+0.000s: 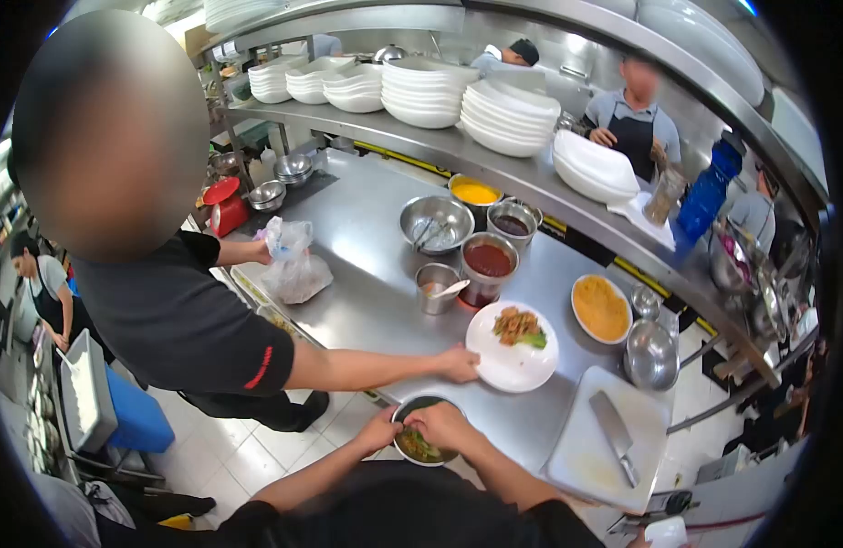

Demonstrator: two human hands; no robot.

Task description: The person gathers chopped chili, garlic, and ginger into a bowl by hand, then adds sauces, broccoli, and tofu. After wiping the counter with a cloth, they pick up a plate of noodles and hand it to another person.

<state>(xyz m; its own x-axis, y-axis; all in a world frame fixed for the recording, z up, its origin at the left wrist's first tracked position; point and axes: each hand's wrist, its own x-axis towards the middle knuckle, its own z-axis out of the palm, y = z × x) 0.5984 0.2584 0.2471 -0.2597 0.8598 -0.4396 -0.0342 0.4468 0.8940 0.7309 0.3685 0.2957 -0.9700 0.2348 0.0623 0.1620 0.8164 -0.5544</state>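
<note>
A metal bowl (425,453) with green and brown food in it is at the front edge of the steel counter. My left hand (378,429) grips its left rim, fingers closed. My right hand (439,426) reaches over the bowl from the right, its fingers bent together at the food; what they hold, if anything, is hidden. Just beyond, a white plate (514,365) carries a small heap of food (520,327), and a co-worker's hand (459,363) touches the plate's left edge. The co-worker's other hand is at a clear plastic bag (298,265).
A cutting board (576,457) with a knife (613,434) lies at the right. Sauce pots (488,260), a metal bowl (437,225) and an orange-filled dish (601,309) stand farther back. A shelf (348,121) with stacked plates spans above; the co-worker (175,320) stands at the left.
</note>
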